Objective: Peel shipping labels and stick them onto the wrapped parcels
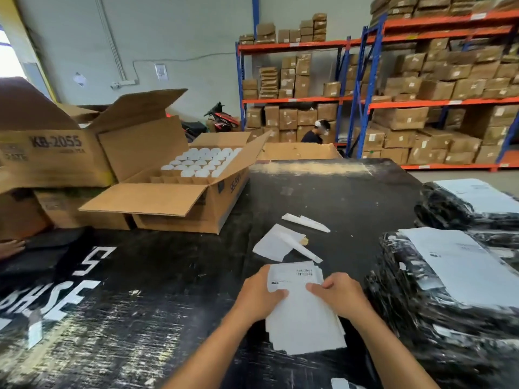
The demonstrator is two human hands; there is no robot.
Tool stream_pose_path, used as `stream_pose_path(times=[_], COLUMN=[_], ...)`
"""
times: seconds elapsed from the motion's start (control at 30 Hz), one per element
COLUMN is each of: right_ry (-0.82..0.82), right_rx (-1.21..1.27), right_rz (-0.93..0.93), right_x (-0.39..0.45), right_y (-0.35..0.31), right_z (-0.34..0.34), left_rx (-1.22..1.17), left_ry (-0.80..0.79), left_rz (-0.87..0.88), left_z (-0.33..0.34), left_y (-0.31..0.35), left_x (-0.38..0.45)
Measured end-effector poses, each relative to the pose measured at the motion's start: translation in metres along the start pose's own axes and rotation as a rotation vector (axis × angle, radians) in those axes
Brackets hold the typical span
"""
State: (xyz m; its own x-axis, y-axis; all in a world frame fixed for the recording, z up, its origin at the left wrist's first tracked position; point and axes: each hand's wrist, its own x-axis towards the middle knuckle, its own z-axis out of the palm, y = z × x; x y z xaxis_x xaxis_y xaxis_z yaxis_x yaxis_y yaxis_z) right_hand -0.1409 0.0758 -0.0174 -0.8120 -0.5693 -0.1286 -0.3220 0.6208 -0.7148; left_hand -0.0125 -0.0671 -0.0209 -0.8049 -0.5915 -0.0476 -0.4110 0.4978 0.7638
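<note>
On the black table point(168, 290), left hand point(259, 293) and right hand point(341, 294) are pinching the label stack point(304, 318) — thin, floppy, likely best peeled at a corner.

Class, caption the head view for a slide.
Both hands, left hand and right hand, hold a label stack.

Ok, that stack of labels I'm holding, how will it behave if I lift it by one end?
The stack of labels is thin paper sheets, so it would probably droop. Its edges are already fanned, so loose sheets may slide apart. It likely weighs little; both hands grip only its upper end.
</note>
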Motion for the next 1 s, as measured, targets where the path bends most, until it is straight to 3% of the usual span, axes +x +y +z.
stream_pose_path(times=[0.1,0.43,0.63,0.73,0.83,1.0], right_ry=[0.020,0.043,0.228,0.270,0.248,0.133], right_rx=[0.142,0.232,0.135,0.322,0.544,0.603], right_rz=[0.021,0.056,-0.080,-0.196,-0.315,-0.436], right_x=[-0.001,0.005,0.000,-0.010,-0.022,-0.041], right_y=[0.005,0.009,0.003,-0.015,-0.040,-0.066], right_z=[0.005,0.009,-0.004,-0.019,-0.037,-0.058], left_rx=[0.008,-0.027,0.049,0.040,-0.244,-0.820], left_ry=[-0.022,-0.084,-0.144,-0.134,-0.057,-0.040], left_rz=[0.039,0.040,0.040,0.036,0.039,0.065], left_z=[-0.001,-0.003,-0.009,-0.022,-0.042,-0.081], left_y=[-0.002,-0.008,-0.004,0.012,0.046,0.092], left_x=[0.000,0.000,0.003,0.009,0.016,0.022])
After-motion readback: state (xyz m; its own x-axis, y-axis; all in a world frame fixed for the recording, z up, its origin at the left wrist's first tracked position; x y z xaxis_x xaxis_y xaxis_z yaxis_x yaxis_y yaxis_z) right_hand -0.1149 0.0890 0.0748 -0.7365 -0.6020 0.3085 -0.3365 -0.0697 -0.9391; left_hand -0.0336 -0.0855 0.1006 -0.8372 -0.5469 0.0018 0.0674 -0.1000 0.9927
